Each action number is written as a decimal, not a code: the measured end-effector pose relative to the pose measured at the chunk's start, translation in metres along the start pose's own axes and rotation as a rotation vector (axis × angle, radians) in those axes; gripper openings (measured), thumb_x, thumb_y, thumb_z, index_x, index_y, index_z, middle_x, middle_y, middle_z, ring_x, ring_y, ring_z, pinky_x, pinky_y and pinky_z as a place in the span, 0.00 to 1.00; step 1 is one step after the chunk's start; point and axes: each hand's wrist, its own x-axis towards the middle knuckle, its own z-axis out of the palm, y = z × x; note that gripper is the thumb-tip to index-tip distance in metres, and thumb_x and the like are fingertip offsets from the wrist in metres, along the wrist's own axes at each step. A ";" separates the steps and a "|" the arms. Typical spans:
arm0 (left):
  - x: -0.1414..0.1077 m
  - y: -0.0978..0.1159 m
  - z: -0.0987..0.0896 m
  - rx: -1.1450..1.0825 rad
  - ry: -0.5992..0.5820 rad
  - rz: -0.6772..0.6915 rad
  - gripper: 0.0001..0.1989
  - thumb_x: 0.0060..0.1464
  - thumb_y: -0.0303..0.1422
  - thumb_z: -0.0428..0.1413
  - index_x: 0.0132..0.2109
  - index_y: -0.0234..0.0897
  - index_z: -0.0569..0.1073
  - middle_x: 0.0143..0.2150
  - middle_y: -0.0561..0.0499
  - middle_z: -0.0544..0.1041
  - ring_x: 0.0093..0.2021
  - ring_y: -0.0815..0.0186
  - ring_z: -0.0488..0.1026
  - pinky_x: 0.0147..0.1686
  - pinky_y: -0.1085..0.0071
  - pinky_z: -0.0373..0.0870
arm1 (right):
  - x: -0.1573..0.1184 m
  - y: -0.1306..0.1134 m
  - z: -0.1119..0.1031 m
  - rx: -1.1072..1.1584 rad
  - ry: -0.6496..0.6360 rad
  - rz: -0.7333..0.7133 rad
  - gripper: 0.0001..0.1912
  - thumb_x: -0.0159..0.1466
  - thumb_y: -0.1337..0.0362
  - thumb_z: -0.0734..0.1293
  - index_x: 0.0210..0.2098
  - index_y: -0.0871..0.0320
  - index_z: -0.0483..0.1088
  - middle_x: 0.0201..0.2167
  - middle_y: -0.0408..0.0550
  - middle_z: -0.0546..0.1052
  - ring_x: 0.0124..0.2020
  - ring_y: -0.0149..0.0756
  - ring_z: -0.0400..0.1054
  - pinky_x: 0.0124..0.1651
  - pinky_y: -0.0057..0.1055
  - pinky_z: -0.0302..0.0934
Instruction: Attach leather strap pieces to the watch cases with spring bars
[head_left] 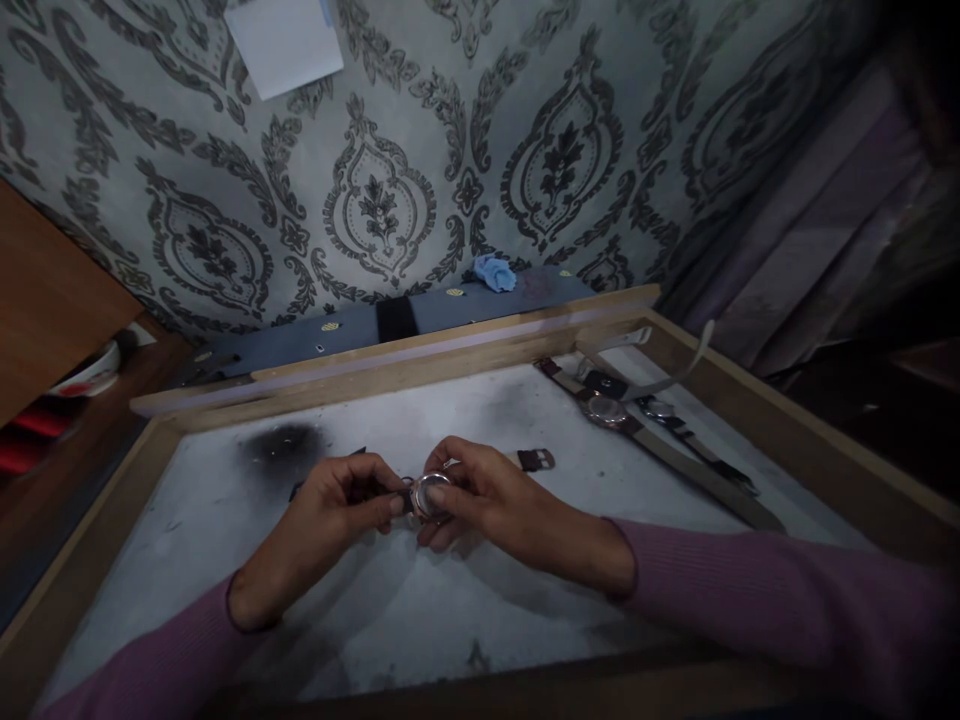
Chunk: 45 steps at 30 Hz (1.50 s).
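Observation:
Between my two hands is a round wristwatch with a shiny case, held above the white tray surface. My right hand grips the case, its thumb lying over the face. My left hand pinches a dark piece at the watch's left side, which looks like its strap; the fingers partly hide it. Behind my right hand a dark brown strap end with a buckle sticks out. A dark pointed tip shows behind my left hand, its kind unclear.
Several watches lie at the tray's right, among them one with a long strap and a smaller one. A pale strap curves upward there. A raised wooden rim surrounds the surface. Beyond it lies a crumpled blue cloth by the patterned wall.

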 end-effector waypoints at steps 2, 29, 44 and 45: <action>0.000 0.000 0.000 0.009 0.004 -0.008 0.05 0.46 0.31 0.61 0.28 0.33 0.75 0.22 0.55 0.72 0.23 0.73 0.64 0.25 0.75 0.61 | 0.000 0.000 0.000 -0.006 -0.004 -0.008 0.07 0.63 0.65 0.63 0.36 0.59 0.59 0.28 0.46 0.74 0.28 0.35 0.76 0.31 0.32 0.71; 0.002 0.000 0.004 0.051 -0.001 -0.083 0.07 0.45 0.34 0.62 0.29 0.33 0.77 0.20 0.56 0.70 0.21 0.73 0.61 0.23 0.75 0.57 | -0.004 -0.007 0.004 -0.044 0.001 0.008 0.05 0.64 0.67 0.62 0.34 0.59 0.59 0.27 0.46 0.73 0.27 0.33 0.74 0.31 0.32 0.71; -0.001 0.000 0.007 0.215 -0.022 -0.011 0.11 0.51 0.37 0.56 0.28 0.32 0.75 0.21 0.55 0.68 0.23 0.71 0.61 0.24 0.75 0.56 | -0.006 -0.007 0.007 -0.084 0.012 0.008 0.03 0.65 0.69 0.61 0.34 0.59 0.59 0.28 0.47 0.75 0.28 0.33 0.75 0.30 0.31 0.71; -0.001 0.000 0.007 0.218 -0.020 -0.013 0.11 0.51 0.36 0.56 0.28 0.32 0.75 0.21 0.55 0.67 0.23 0.71 0.60 0.24 0.75 0.55 | -0.006 -0.007 0.007 -0.093 0.011 0.009 0.03 0.65 0.69 0.61 0.34 0.59 0.59 0.28 0.46 0.74 0.27 0.33 0.74 0.29 0.30 0.70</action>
